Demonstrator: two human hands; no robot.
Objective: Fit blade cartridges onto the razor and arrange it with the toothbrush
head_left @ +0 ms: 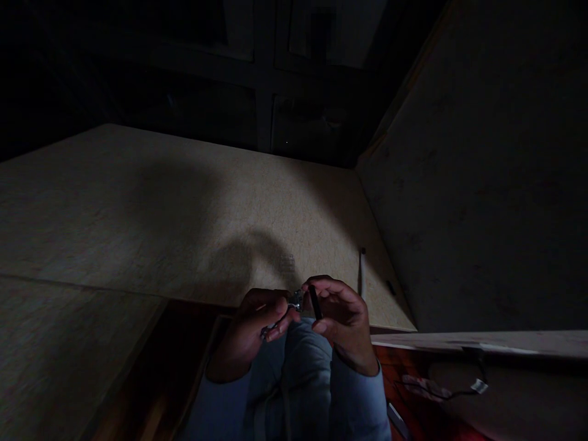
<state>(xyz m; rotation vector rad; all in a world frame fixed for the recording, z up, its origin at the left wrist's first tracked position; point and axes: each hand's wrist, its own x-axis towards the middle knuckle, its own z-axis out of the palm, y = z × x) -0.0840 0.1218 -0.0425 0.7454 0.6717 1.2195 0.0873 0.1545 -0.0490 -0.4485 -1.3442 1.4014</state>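
My left hand [250,327] is closed around a small shiny metal piece [295,300] with a thin dark stem running back toward the palm; the dim light hides its exact kind. Opposite it, my right hand [342,309] pinches a short dark stick [315,302] between thumb and fingers. The stick is held tilted, just right of the metal piece. Whether the two touch, I cannot tell. Both hands are above my lap, by the near edge of a pale speckled surface [257,202].
A thin white stick with a dark tip [362,272] and a small dark piece [391,288] lie on the surface at right. A dark wall [482,184] bounds that side. Dark framed panels [264,79] stand behind. Low at right, a cable with a white tag [479,386] shows.
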